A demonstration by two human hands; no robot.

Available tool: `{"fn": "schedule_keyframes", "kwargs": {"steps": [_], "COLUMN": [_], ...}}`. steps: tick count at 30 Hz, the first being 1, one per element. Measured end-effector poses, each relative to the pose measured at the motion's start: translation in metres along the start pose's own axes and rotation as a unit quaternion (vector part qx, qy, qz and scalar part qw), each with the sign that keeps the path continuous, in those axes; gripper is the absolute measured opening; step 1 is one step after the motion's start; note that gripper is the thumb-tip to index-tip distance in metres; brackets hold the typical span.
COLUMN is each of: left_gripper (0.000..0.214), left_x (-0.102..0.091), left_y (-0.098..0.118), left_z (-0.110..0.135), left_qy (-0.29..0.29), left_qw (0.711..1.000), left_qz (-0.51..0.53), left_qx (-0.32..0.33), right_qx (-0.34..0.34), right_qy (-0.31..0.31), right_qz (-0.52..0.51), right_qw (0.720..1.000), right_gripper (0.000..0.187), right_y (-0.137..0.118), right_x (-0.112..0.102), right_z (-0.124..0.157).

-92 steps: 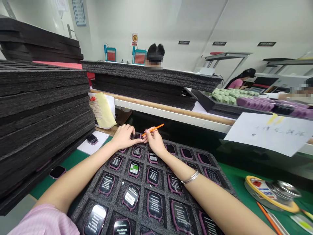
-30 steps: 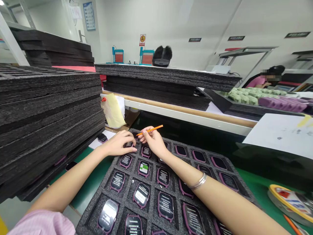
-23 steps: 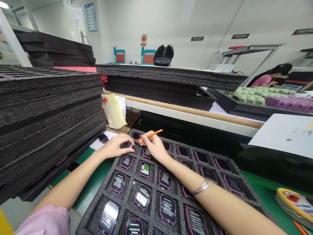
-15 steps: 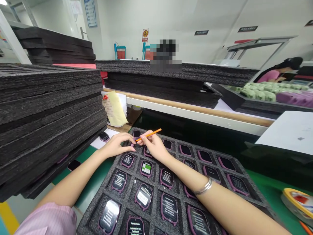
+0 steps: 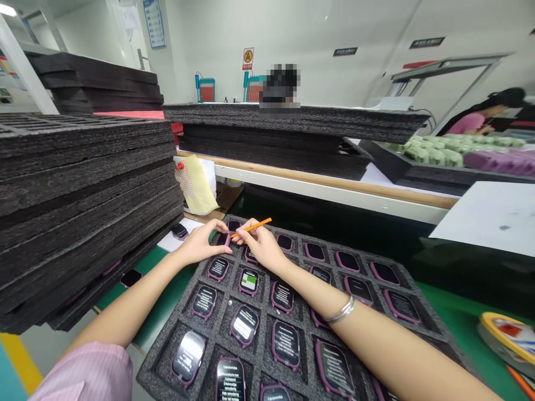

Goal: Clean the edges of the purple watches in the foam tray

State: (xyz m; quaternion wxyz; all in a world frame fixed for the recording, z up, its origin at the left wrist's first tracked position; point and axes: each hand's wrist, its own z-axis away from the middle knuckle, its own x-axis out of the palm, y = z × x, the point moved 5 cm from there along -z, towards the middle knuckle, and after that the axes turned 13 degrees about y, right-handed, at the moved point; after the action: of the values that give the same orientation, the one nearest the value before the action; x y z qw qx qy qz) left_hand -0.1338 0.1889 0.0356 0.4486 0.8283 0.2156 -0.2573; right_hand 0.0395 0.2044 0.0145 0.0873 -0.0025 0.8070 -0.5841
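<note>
A black foam tray [image 5: 259, 301] in front of me holds several purple-rimmed smartwatch bodies with dark screens, one showing a green screen [image 5: 249, 279]. My left hand [image 5: 200, 243] is closed on a purple watch body [image 5: 225, 239] that stands tilted up at the tray's far left corner. My right hand [image 5: 259, 246] pinches a thin orange stick [image 5: 251, 227], with its tip touching that watch.
Tall stacks of black foam trays [image 5: 75, 195] stand close on my left, and more lie across the bench ahead [image 5: 284, 131]. Loose watches [image 5: 179, 230] lie by the left stack. A tape roll [image 5: 507, 340] sits at right. Other people work beyond.
My left hand has tipped a watch up out of the far-left pocket, and the stick's tip has come down to it. The view has shifted slightly.
</note>
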Motion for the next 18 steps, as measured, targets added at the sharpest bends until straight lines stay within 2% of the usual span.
{"fn": "schedule_keyframes", "kwargs": {"steps": [5,8,11,13,16,18], "left_gripper": [0.043,0.033,0.02,0.016,0.017,0.021], "left_x": [-0.002,0.001,0.016,0.032,0.05,0.053], "left_y": [0.012,0.028,0.051,0.066,0.078,0.078], "left_z": [-0.01,-0.017,-0.018,-0.015,-0.01,-0.01], "left_qy": [-0.036,-0.05,-0.067,-0.102,-0.13,-0.125], "left_qw": [0.998,0.995,0.988,0.98,0.97,0.969], "left_qz": [-0.035,-0.064,-0.072,-0.063,-0.062,-0.069], "left_qx": [0.024,0.062,0.119,0.161,0.197,0.202], "right_qx": [0.0,0.003,0.015,0.028,0.047,0.055], "right_qy": [-0.007,0.008,0.045,0.065,0.081,0.086], "right_qz": [0.01,0.012,0.008,0.006,0.002,-0.003], "right_qw": [1.0,1.0,0.999,0.998,0.996,0.995], "right_gripper": [0.028,0.026,0.028,0.029,0.03,0.03], "right_y": [-0.007,-0.011,-0.012,-0.01,-0.002,0.004], "right_x": [-0.004,-0.022,-0.049,-0.064,-0.076,-0.077], "right_z": [0.002,0.001,0.0,0.002,0.01,0.017]}}
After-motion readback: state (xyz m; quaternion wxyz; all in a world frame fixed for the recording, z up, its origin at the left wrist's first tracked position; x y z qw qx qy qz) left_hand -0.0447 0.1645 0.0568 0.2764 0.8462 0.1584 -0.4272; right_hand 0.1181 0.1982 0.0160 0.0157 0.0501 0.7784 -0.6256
